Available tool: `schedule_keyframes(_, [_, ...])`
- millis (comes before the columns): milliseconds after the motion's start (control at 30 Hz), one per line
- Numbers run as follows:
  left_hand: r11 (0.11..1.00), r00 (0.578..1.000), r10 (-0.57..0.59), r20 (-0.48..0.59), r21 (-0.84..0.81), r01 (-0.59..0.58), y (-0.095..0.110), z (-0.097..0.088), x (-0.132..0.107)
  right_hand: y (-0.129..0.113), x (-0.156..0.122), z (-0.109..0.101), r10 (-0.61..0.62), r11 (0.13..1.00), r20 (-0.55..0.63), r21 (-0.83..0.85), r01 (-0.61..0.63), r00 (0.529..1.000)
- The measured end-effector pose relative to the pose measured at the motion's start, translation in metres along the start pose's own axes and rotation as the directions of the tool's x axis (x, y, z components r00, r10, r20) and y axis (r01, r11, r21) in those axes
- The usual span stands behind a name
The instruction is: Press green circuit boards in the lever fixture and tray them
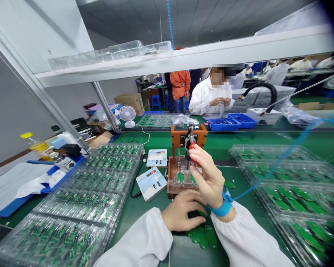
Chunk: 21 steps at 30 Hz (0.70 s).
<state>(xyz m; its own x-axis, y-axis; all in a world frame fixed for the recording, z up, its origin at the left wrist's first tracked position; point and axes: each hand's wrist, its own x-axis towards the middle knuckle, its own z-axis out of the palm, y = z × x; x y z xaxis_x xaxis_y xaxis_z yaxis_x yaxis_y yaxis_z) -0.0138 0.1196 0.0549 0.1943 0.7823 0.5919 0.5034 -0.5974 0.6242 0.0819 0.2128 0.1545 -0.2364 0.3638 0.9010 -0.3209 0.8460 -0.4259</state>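
Observation:
My right hand (pixel 207 176) is raised, its fingertips pinching the red handle (pixel 192 145) of a toggle clamp on a test jig (pixel 182 174). The jig has an orange frame and a clear acrylic base holding a green circuit board (pixel 180 177). My left hand (pixel 180 214) lies curled at the jig's front, over a loose pile of green circuit boards (pixel 203 236). Whether it grips one is hidden. A blue wrist strap (pixel 222 205) circles my right wrist. Two small digital counter boxes (pixel 151 183) stand left of the jig.
Clear plastic trays of green boards are stacked on the left (pixel 86 189) and right (pixel 286 189) of the green mat. Across the bench, a person in a white coat (pixel 211 96) sits behind blue bins (pixel 224 124). A white shelf (pixel 183 61) runs overhead.

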Motion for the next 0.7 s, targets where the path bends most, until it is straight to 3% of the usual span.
schedule_keyframes(100, [0.972, 0.991, -0.122, 0.059, -0.196, 0.132, 0.013, -0.026, 0.007, -0.001, 0.002, -0.002, -0.033, 0.999, 0.019, -0.038, 0.033, 0.999])
schedule_keyframes(200, [0.915, 0.944, -0.274, 0.185, -0.251, 0.315, 0.025, -0.071, 0.015, -0.001, 0.004, -0.003, -0.042, 0.998, 0.023, -0.049, 0.043, 0.999])
schedule_keyframes(300, [0.86, 0.85, -0.492, 0.191, -0.047, 0.508, 0.017, -0.122, 0.024, -0.001, 0.004, -0.002, -0.039, 0.998, 0.03, -0.049, 0.041, 0.999])
schedule_keyframes(400, [0.702, 0.717, -0.682, 0.145, 0.405, 0.586, -0.014, -0.156, 0.032, 0.0, 0.003, -0.002, -0.042, 0.998, 0.028, -0.051, 0.043, 0.999])
schedule_keyframes(500, [0.439, 0.515, -0.845, 0.145, 0.739, 0.512, -0.046, -0.167, 0.039, 0.0, 0.003, -0.002, -0.051, 0.997, 0.022, -0.056, 0.052, 0.998])
schedule_keyframes(567, [0.349, 0.409, -0.899, 0.158, 0.823, 0.448, -0.059, -0.166, 0.042, -0.001, 0.003, -0.002, -0.054, 0.997, 0.028, -0.057, 0.056, 0.998])
schedule_keyframes(633, [0.33, 0.366, -0.913, 0.182, 0.856, 0.399, -0.066, -0.163, 0.044, -0.002, 0.004, -0.002, -0.055, 0.997, 0.034, -0.058, 0.057, 0.998])
schedule_keyframes(700, [0.334, 0.356, -0.913, 0.2, 0.867, 0.37, -0.068, -0.162, 0.045, -0.002, 0.004, -0.002, -0.055, 0.997, 0.036, -0.059, 0.057, 0.998])
